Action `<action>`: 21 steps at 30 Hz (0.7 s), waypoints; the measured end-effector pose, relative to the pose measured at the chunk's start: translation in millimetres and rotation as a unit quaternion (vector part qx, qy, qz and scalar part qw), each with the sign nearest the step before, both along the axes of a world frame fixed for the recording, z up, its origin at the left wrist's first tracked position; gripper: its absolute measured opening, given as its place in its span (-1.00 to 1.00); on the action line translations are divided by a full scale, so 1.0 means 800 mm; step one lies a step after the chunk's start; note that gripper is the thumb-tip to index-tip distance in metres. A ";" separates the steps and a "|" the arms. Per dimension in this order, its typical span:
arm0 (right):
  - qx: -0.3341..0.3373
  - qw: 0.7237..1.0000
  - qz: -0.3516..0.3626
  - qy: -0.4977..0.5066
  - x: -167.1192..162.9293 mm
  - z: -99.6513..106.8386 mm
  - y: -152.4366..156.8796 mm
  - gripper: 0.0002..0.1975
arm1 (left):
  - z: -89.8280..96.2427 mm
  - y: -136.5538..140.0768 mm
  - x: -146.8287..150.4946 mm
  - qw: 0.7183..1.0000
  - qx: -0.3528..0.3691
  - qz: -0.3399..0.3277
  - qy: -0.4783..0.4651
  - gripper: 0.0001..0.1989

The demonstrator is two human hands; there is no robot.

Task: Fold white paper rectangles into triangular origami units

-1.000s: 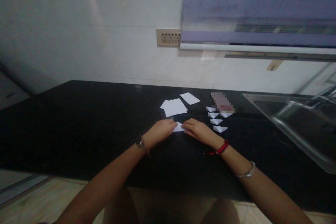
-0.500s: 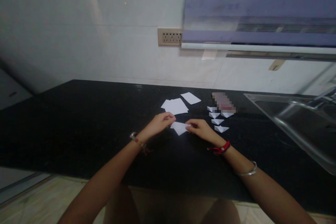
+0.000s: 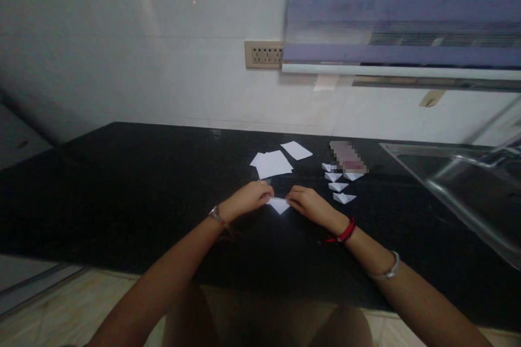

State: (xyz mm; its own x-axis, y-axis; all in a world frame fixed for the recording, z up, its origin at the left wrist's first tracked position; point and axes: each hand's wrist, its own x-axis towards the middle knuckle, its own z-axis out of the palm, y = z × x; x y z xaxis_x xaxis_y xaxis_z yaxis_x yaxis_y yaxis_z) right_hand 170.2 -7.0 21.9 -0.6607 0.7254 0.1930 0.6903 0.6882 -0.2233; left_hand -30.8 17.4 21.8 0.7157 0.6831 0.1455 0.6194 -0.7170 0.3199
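Between my hands is a small white sheet of paper (image 3: 279, 205), folded to a triangle whose point faces me. My left hand (image 3: 251, 197) is closed on its left corner, and my right hand (image 3: 310, 205) pinches the right corner. The fingertips cover both ends of the fold. Just beyond lies a stack of white paper sheets (image 3: 273, 164), with one separate sheet (image 3: 297, 150) behind it. To the right of my right hand sit several small folded paper pieces (image 3: 338, 187).
A pixelated flat pinkish object (image 3: 348, 156) lies behind the folded pieces. At the right a metal sink (image 3: 456, 190) is set into the black countertop (image 3: 142, 190). A socket panel (image 3: 264, 55) and a purple striped blind (image 3: 399, 11) are at the wall.
The paper between my hands now shows a narrower triangle with a band along its far edge. My left hand has shifted slightly toward me, its fingers curled more.
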 end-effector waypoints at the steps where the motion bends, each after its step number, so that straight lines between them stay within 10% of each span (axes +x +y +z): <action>1: 0.012 1.000 0.004 -0.029 -0.001 0.001 -0.001 -0.79 | -0.001 0.001 -0.001 1.000 0.013 -0.011 0.014 -0.85; 21: 0.036 0.992 0.034 -0.116 -0.006 0.015 -0.019 -0.79 | 0.015 -0.020 0.001 0.982 0.109 -0.018 0.154 -0.88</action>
State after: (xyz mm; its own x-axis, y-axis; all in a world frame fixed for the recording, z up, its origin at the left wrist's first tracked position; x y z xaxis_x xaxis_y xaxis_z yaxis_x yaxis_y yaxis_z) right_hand 165.5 -21.9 34.3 -0.7396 0.6682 0.0798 0.6696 0.7426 -0.0126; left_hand -30.1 1.5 33.9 0.7713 0.6338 0.0589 0.6362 -0.7704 -0.0417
